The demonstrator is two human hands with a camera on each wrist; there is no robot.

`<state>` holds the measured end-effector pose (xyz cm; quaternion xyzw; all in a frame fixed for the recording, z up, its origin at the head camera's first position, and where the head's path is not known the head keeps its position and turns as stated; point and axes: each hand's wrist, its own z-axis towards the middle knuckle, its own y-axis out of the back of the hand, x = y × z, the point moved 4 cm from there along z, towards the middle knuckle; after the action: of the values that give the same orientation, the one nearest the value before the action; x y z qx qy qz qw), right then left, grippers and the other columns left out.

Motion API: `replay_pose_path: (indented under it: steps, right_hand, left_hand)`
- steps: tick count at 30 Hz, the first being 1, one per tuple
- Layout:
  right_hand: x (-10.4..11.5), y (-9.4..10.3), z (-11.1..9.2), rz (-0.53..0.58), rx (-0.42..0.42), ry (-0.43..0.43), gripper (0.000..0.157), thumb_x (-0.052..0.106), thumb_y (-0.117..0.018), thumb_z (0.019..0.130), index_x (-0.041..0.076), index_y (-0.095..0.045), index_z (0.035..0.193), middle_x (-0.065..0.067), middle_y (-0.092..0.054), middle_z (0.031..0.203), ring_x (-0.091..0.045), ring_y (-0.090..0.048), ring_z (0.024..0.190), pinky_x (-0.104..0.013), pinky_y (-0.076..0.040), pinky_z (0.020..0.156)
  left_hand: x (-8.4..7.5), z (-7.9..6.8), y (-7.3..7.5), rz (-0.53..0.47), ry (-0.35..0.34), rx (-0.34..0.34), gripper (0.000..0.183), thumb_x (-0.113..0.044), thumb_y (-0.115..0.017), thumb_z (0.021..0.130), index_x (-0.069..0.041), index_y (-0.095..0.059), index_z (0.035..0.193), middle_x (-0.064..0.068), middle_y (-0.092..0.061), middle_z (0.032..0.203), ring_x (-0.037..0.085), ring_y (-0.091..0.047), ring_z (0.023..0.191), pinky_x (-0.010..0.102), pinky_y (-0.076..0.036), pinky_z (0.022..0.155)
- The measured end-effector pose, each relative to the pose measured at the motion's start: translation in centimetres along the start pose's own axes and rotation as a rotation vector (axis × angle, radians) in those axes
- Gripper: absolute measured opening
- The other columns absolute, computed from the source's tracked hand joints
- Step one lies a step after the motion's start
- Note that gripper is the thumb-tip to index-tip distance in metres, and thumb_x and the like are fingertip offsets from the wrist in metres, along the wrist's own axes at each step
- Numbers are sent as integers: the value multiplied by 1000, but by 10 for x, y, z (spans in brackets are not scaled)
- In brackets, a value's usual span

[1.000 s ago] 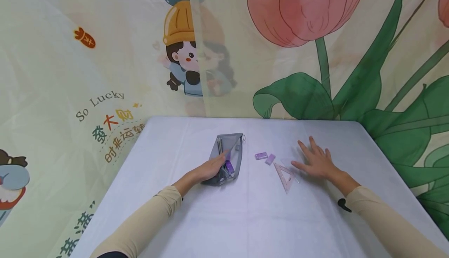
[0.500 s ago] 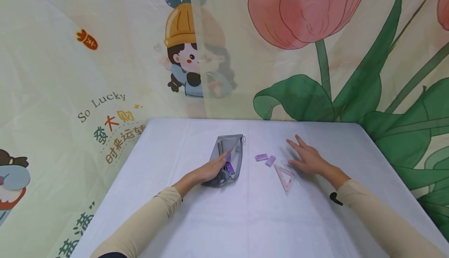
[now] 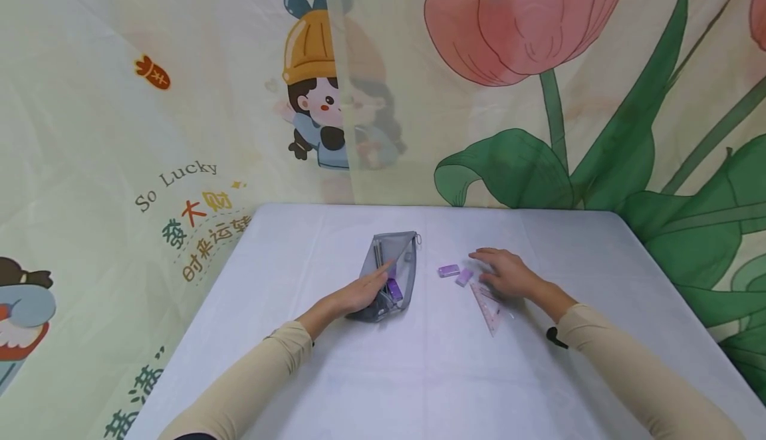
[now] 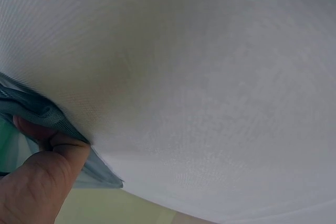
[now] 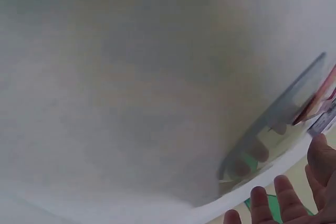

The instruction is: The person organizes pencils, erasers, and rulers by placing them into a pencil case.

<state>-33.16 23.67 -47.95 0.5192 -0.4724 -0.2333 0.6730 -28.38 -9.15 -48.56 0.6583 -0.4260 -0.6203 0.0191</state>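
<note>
A grey mesh pencil case (image 3: 408, 264) lies on the table with pencils (image 3: 378, 252) and a purple item (image 3: 393, 290) showing through it. My left hand (image 3: 362, 292) holds its near left side; in the left wrist view the thumb (image 4: 44, 182) hooks into the fabric edge. Over a pink triangular set square (image 3: 491, 317) hovers my right hand (image 3: 509, 276), fingers loosely extended and holding nothing. Two small purple erasers (image 3: 448, 271) sit left of those fingertips. A clear plastic piece (image 5: 283, 103) stands out beside the set square in the right wrist view.
A white cloth covers the table (image 3: 371, 380). Behind it hangs a printed curtain (image 3: 227, 94) with tulips and cartoon figures. A metal ring (image 3: 419, 240) hangs at the pencil case's far right corner.
My right hand has moved left and come over the set square, its spread fingers drawing closer together. The left hand has stayed on the pencil case.
</note>
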Motion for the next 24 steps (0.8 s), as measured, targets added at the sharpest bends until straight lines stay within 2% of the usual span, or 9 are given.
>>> replay_pose_path:
  steps: [6, 8, 17, 19, 24]
  right_hand:
    - [15, -5, 5, 41, -3, 91, 37, 10, -73, 89, 6, -68, 125, -17, -64, 130, -39, -56, 124, -61, -44, 103]
    - [18, -7, 7, 37, 6, 95, 34, 10, -74, 88, 7, -70, 121, -14, -66, 125, -36, -59, 119, -59, -46, 100]
    - [20, -10, 13, -37, -1, 30, 18, 16, -78, 85, 9, -76, 101, -4, -69, 100, -21, -62, 93, -46, -53, 85]
    - [20, -11, 12, -16, 9, 17, 19, 18, -78, 85, 8, -75, 101, -2, -69, 98, -18, -62, 91, -42, -53, 84]
    - [20, -11, 9, 139, 41, -40, 21, 23, -76, 88, 7, -72, 101, 0, -66, 88, -13, -56, 81, -29, -50, 71]
  left_hand:
    - [1, 1, -1, 10, 2, -8, 55, -42, -18, 109, -24, -11, 160, 3, -13, 166, 26, -12, 154, 46, -11, 125]
    - [1, 1, -1, 6, 5, -6, 55, -41, -18, 109, -24, -11, 160, 3, -13, 166, 26, -12, 154, 46, -11, 125]
    - [3, 0, -1, 2, 23, -4, 54, -41, -18, 109, -27, -11, 160, 2, -13, 166, 26, -13, 153, 46, -11, 125]
    - [2, 0, -1, 0, 25, -4, 54, -41, -18, 109, -27, -11, 160, 2, -14, 166, 26, -13, 153, 47, -12, 125]
    - [1, -2, 1, -9, 28, 0, 54, -42, -18, 109, -28, -11, 160, 3, -14, 166, 28, -13, 153, 49, -11, 124]
